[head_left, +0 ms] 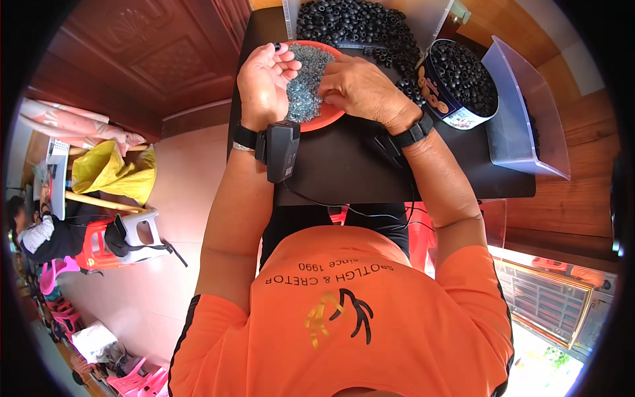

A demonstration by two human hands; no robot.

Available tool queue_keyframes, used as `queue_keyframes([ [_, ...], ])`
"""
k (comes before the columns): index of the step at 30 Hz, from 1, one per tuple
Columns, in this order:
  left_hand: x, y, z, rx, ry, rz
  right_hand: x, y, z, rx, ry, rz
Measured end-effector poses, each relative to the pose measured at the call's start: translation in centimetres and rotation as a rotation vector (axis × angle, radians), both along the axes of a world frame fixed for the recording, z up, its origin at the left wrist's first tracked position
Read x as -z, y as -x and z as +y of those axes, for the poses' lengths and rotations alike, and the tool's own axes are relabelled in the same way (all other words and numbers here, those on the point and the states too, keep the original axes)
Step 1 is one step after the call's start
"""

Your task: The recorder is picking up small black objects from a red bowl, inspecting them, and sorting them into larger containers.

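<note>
My left hand (263, 83) is turned palm up over the left edge of an orange round tray (329, 121). Between its curled fingertips it holds a small black cap-like piece (277, 47). A pile of tiny shiny, clear-grey pieces (305, 74) fills the tray. My right hand (364, 87) reaches over the tray's right side, back of the hand up, with its fingers bent and drawn together at the pile. Whatever those fingertips may hold is hidden.
Behind the tray, a clear bin (288, 18) lies with black ring-like pieces (350, 25) spilling onto the dark table (331, 169). A round tin (466, 121) of black pieces and another clear bin (529, 142) stand right. A cable (344, 210) hangs from my wrist straps. Another person (40, 231) sits far left.
</note>
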State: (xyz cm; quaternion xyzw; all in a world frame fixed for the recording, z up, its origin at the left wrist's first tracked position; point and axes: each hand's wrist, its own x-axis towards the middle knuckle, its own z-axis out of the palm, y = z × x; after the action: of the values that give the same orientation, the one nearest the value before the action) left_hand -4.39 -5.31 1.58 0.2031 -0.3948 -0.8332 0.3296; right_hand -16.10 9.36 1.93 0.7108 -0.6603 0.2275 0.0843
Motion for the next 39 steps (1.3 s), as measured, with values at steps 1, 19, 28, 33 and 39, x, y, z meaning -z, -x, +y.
queue_keyframes([
  [1, 0.0, 0.0, 0.0, 0.008, -0.001, -0.008, 0.0, -0.1, 0.0, 0.007, -0.019, -0.016],
  [19, 0.1, -0.1, 0.4, 0.057, -0.021, 0.024, -0.3, 0.7, 0.2, 0.202, -0.116, -0.692],
  [28, 0.0, -0.2, 0.4, 0.111, 0.02, 0.0, -0.2, 1.0, 0.1, 0.132, -0.084, -0.789],
  [33, -0.1, -0.1, 1.1, 0.284, 0.21, 0.029, -0.9, 1.3, 0.5, 0.097, -0.035, -0.955],
  [39, -0.4, 0.1, 2.0, 0.437, 0.658, -0.067, -0.2, 2.1, 0.5, 0.002, -0.081, -1.092],
])
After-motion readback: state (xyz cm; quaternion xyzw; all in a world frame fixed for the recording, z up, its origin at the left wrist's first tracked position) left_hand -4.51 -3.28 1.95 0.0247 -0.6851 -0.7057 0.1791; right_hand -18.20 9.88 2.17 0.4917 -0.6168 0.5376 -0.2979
